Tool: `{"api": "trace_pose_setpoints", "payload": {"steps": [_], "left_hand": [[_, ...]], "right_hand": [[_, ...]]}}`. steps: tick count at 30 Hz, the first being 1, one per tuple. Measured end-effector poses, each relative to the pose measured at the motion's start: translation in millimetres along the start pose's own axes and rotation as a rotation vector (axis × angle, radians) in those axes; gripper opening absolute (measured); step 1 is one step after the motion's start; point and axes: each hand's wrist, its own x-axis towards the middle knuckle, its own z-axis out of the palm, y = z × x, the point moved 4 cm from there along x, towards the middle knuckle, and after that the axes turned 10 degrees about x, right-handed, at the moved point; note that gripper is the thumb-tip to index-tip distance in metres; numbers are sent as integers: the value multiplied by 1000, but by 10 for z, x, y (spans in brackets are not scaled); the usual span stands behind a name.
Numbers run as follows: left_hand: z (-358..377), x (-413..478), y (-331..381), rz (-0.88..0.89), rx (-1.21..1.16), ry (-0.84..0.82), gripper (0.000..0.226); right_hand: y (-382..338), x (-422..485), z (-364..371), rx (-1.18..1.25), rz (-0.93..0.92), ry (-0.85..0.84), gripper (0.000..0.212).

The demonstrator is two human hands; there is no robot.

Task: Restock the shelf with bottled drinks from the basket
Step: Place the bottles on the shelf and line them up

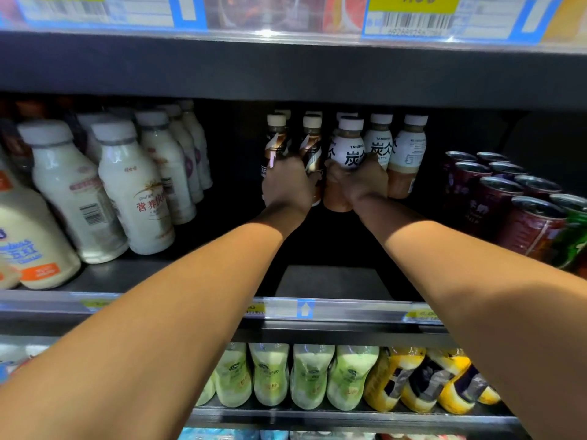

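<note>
Both my arms reach deep into the middle shelf point(333, 281). My left hand point(287, 185) grips a brown-labelled coffee bottle point(277, 144) with a cream cap, and a second like it point(313, 144) stands just to the right. My right hand point(362, 182) grips a white-labelled latte bottle point(347, 150) with a white cap. Two more white-labelled bottles point(408, 150) stand to its right, and more caps show in the row behind. The basket is out of view.
Milky white bottles point(133, 192) fill the shelf's left side, dark red cans point(508, 198) its right. Price tags run along the shelf rail point(305, 309). Below stand green bottles point(311, 376) and yellow-labelled bottles point(422, 379). The upper shelf's underside point(286, 68) hangs close overhead.
</note>
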Motion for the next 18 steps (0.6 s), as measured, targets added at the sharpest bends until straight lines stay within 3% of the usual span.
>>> {"api": "trace_pose_setpoints", "payload": {"steps": [9, 12, 18], "left_hand": [[-233, -24, -280, -24, 43, 72, 37], [-250, 10, -459, -82, 49, 33, 32], [-71, 18, -511, 16, -58, -32, 26]], "right_hand": [[-54, -25, -16, -1, 91, -61, 80], [-62, -70, -17, -29, 101, -58, 76], [-1, -217, -61, -90, 109, -89, 70]]}}
